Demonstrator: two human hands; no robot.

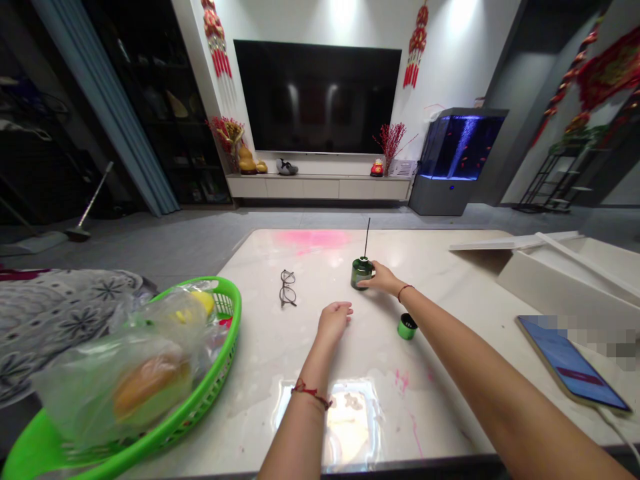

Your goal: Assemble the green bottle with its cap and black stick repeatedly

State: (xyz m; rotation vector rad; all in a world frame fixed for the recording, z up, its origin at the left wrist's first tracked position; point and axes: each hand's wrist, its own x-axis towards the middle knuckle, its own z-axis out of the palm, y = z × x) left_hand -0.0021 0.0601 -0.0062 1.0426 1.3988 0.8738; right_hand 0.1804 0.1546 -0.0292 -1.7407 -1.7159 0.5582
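So the right hand [383, 277] had its fingers wrapped round the right side of a little green glass bottle [361, 274], which stood upright toward the far half of the pale table [250, 387]. One thin dark stick [367, 237] poked up out of its neck, leaning a touch right. The left hand [336, 321] was apart from it, nearer the camera, fingers loosely bent with nothing in them (couldn't tell if it was touching the tabletop, tbh). A bright green cap [407, 327] sat just beside the right forearm. Some glasses [288, 289] lay left of the bottle, and a phone [573, 363] was plugged in over on the right.
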